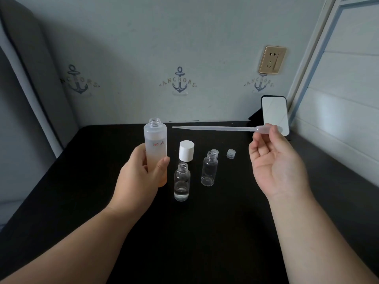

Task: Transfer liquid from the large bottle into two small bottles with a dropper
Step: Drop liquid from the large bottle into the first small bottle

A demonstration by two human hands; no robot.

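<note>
My left hand (136,177) grips the large frosted bottle (155,138) upright above the black table, its neck uncapped. My right hand (274,160) pinches the bulb of a clear plastic dropper (215,128), which lies level with its tip pointing left toward the large bottle's neck, a short gap away. Two small clear bottles stand uncapped on the table: the nearer one (182,182) holds a little liquid at its bottom, the farther one (209,169) looks empty.
The large bottle's white cap (186,151) stands behind the small bottles. A small clear cap (231,154) lies to the right, another sits behind the farther bottle. A phone on a stand (274,114) leans at the back right by the wall.
</note>
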